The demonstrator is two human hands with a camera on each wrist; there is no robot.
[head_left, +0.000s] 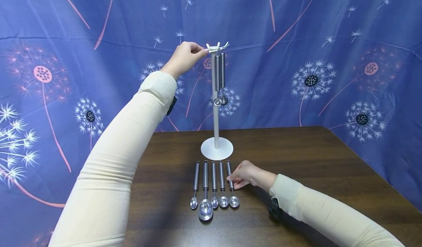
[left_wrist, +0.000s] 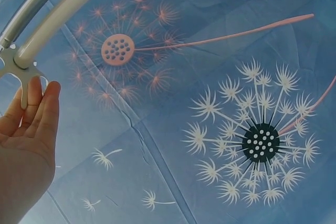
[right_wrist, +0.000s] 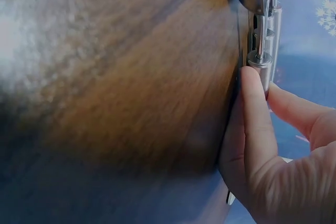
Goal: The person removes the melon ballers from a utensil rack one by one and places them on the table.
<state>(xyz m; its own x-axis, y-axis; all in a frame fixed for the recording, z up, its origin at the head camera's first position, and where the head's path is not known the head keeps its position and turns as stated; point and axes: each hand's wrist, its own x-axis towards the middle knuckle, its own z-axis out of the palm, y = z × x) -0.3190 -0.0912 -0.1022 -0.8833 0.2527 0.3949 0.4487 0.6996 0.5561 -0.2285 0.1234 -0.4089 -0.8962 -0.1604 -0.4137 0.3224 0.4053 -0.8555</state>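
A white stand (head_left: 215, 124) with hooks around its top stands on the table, two metal measuring spoons (head_left: 217, 73) hanging from it. My left hand (head_left: 186, 58) pinches one of the stand's hooks; in the left wrist view, fingers and thumb close around a white hook arm (left_wrist: 24, 85). Several steel measuring spoons lie in a row before the base, handles pointing to the stand. The rightmost measuring spoon (head_left: 234, 202) has its handle between the thumb and fingers of my right hand (head_left: 247, 173). The right wrist view shows those fingers on the handle (right_wrist: 261, 69).
The spoon second from left (head_left: 206, 209) has the largest bowl. The stand's round white base (head_left: 207, 151) sits near the back of the dark wooden table (head_left: 296, 159). Behind hangs a blue cloth (head_left: 257, 19) with dandelion prints.
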